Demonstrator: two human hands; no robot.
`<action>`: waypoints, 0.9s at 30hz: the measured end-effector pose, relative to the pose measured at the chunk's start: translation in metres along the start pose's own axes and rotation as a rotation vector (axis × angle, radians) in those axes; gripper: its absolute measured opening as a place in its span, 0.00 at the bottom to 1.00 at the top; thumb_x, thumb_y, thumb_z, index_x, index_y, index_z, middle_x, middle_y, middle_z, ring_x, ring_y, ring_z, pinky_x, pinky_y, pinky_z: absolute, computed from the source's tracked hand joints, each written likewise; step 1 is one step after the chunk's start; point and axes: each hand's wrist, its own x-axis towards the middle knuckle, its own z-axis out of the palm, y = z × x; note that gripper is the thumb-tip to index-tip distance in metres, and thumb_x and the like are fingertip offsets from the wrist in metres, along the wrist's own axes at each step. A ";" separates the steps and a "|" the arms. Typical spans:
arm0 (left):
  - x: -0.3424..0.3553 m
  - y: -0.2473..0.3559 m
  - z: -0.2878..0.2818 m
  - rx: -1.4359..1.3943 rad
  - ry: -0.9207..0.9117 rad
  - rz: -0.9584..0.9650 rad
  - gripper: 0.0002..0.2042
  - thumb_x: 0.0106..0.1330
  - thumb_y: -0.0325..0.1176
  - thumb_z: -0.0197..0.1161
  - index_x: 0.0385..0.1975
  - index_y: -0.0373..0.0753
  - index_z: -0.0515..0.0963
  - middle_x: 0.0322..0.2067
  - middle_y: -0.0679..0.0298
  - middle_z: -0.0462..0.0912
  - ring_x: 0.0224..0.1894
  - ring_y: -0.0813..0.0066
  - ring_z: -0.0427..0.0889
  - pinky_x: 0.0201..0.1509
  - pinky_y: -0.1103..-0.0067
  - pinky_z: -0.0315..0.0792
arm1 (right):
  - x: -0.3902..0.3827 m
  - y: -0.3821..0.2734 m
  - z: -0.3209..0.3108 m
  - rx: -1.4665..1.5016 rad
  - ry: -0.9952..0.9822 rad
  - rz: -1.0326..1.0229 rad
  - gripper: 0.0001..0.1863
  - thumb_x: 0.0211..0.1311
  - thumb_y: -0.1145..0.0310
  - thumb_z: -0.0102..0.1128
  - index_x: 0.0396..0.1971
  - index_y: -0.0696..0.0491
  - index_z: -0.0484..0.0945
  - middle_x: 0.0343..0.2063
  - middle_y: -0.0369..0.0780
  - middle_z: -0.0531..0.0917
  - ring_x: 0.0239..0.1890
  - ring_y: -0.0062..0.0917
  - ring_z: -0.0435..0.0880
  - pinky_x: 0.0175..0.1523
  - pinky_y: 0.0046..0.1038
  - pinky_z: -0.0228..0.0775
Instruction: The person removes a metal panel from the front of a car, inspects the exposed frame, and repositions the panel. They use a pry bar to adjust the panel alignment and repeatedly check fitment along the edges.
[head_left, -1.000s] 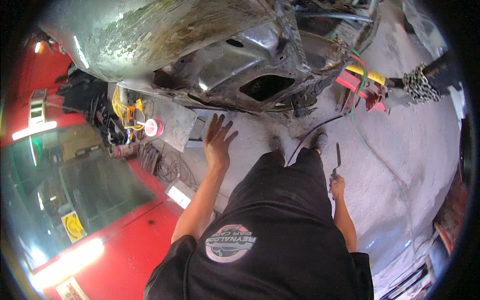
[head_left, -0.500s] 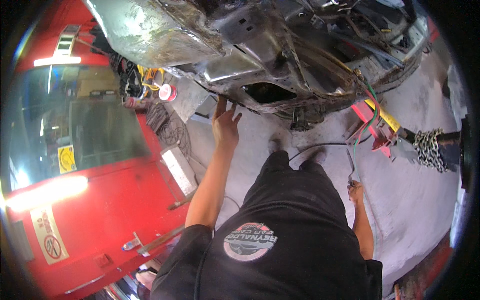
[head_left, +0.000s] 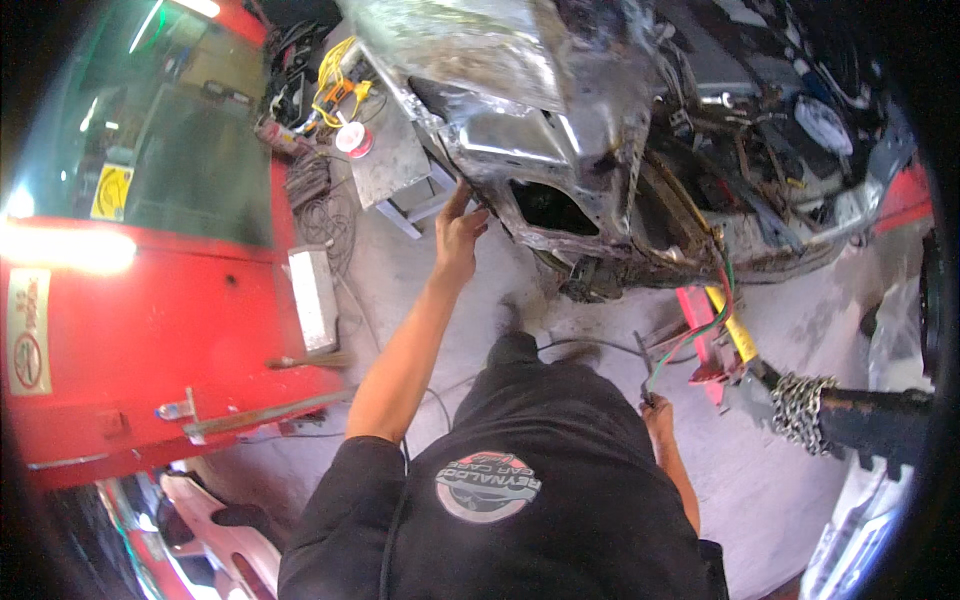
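Note:
My left hand (head_left: 458,242) reaches forward to the lower left edge of a bare metal car body (head_left: 590,65). Its fingers are extended and apart at that edge, near a dark oval opening (head_left: 552,206); nothing shows in its grasp. Low on the right side, my right hand (head_left: 657,415) is closed around a long, thin dark hand tool (head_left: 645,365). The tool points away from me, toward a red stand; its exact kind is too small to make out.
A red vehicle (head_left: 170,330) fills the left. Beside it are a grey metal table (head_left: 390,165) with a red-and-white tub (head_left: 353,140), and coiled cables. At right, a red stand (head_left: 700,335), yellow bar (head_left: 735,325), chain (head_left: 795,415) and red and green hoses (head_left: 705,330).
My view has shifted, so the car body sits farther right. My right hand has come forward and inward with the tool. My left fingers stay at the panel edge.

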 end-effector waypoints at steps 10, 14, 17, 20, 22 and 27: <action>0.002 -0.009 0.000 -0.019 0.039 0.225 0.37 0.56 0.22 0.53 0.70 0.31 0.51 0.58 0.56 0.73 0.50 0.74 0.75 0.52 0.82 0.67 | 0.033 -0.010 -0.016 -0.014 -0.111 -0.185 0.15 0.51 0.71 0.59 0.39 0.61 0.81 0.30 0.56 0.83 0.36 0.47 0.84 0.40 0.38 0.74; 0.002 -0.004 0.003 -0.137 0.036 0.171 0.38 0.56 0.19 0.53 0.70 0.32 0.50 0.60 0.55 0.70 0.54 0.71 0.73 0.55 0.80 0.67 | 0.037 -0.019 -0.026 -0.112 -0.191 -0.138 0.16 0.52 0.70 0.61 0.41 0.60 0.81 0.32 0.55 0.84 0.39 0.45 0.85 0.44 0.36 0.75; -0.005 0.000 0.008 -0.162 0.052 0.200 0.39 0.56 0.18 0.53 0.71 0.33 0.48 0.62 0.54 0.68 0.57 0.67 0.72 0.56 0.77 0.68 | 0.037 -0.004 -0.024 -0.053 -0.172 -0.096 0.16 0.52 0.70 0.60 0.42 0.60 0.81 0.33 0.54 0.84 0.39 0.43 0.85 0.44 0.35 0.74; -0.007 0.004 0.009 -0.026 0.068 0.260 0.40 0.56 0.18 0.53 0.71 0.34 0.45 0.64 0.53 0.65 0.59 0.64 0.72 0.56 0.76 0.70 | 0.019 -0.060 -0.037 -0.169 -0.196 -0.111 0.15 0.53 0.70 0.60 0.40 0.60 0.81 0.30 0.53 0.83 0.35 0.42 0.85 0.41 0.35 0.73; 0.001 -0.004 0.002 0.124 0.054 0.279 0.41 0.56 0.17 0.53 0.72 0.35 0.44 0.65 0.54 0.63 0.59 0.64 0.71 0.55 0.76 0.72 | 0.012 -0.079 -0.039 -0.190 -0.200 -0.061 0.14 0.53 0.70 0.60 0.39 0.59 0.81 0.29 0.52 0.83 0.34 0.41 0.84 0.39 0.34 0.72; 0.003 -0.003 -0.002 0.127 0.019 0.229 0.41 0.55 0.18 0.55 0.72 0.35 0.45 0.67 0.54 0.61 0.62 0.64 0.68 0.56 0.76 0.72 | 0.035 -0.060 -0.030 -0.178 -0.247 -0.205 0.14 0.54 0.71 0.59 0.40 0.59 0.80 0.30 0.51 0.83 0.34 0.38 0.84 0.40 0.32 0.71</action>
